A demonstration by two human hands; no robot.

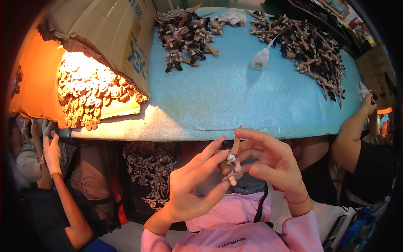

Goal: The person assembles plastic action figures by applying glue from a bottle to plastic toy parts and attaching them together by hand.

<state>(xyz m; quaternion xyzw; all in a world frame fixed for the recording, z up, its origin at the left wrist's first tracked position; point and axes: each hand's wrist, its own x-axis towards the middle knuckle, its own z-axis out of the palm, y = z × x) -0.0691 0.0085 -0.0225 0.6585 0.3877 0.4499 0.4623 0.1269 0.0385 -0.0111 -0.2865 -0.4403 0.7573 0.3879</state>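
In front of my chest, just off the table's near edge, I hold a small toy figure [230, 169] between both hands. It has a brownish body, pale limb-like parts, a dark round end and a whitish textured bit. A flat brown strip [236, 145] sticks up from it. My left hand [189, 191] is closed round the figure's left side, with fingertips and thumb on it. My right hand [275, 161] has its index fingertip at the strip's top and its thumb near the figure's right side. The fingers partly hide the figure.
Piles of similar figures [184, 35] [310, 46] lie on the blue table [201, 92]. A white squeeze bottle [260, 59] stands between them. At left, a cardboard box [113, 33] holds many brown ring-like pieces [90, 90]. A dark bin of parts [151, 168] is below. People sit on both sides.
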